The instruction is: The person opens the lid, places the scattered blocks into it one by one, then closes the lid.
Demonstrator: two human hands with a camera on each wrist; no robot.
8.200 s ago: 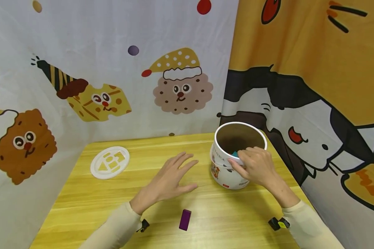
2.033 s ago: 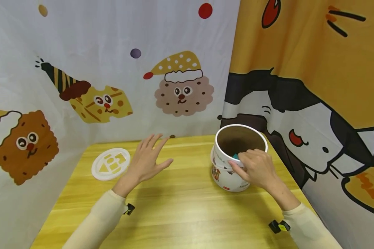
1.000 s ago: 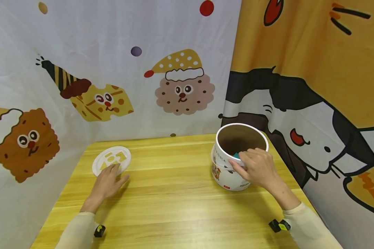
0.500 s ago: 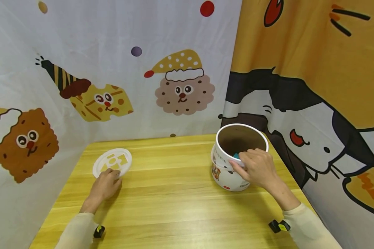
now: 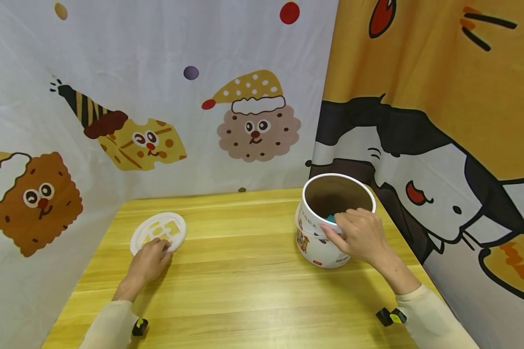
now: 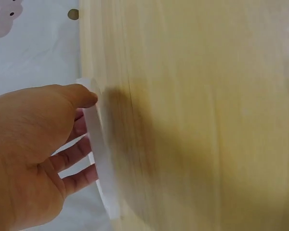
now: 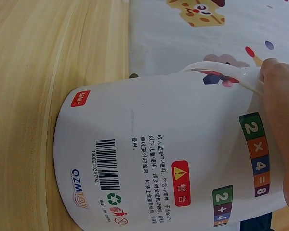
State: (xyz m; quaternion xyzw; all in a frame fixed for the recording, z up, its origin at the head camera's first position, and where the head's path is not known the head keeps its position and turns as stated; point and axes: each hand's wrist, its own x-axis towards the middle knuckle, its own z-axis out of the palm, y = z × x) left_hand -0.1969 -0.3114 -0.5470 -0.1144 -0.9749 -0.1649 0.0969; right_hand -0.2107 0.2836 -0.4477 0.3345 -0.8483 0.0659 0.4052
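Note:
At the table's left side lies a round white lid (image 5: 181, 236) with shape cutouts. My left hand (image 5: 148, 261) pinches its near edge; in the left wrist view the thumb of the hand (image 6: 33, 130) is on one face and the fingers are behind the lid (image 6: 100, 154). On the right, a white printed bucket (image 5: 320, 249) stands upright with its top uncovered. My right hand (image 5: 361, 233) grips the bucket's near rim, thumb outside, fingers over the edge. A teal piece (image 5: 330, 218) shows inside; the rest of the contents is hidden. Print and a barcode cover the bucket's wall (image 7: 135, 120).
The wooden table (image 5: 244, 281) reaches back to a white cartoon-print curtain (image 5: 157, 72). An orange curtain with a cat print (image 5: 419, 58) hangs close behind and right of the bucket. A thin white curved handle (image 7: 216, 63) shows beside the bucket.
The purple block on the near table is gone from view. My left hand has moved left from mid-table to the lid and now pinches it; the lid has shifted slightly nearer. Right hand unchanged.

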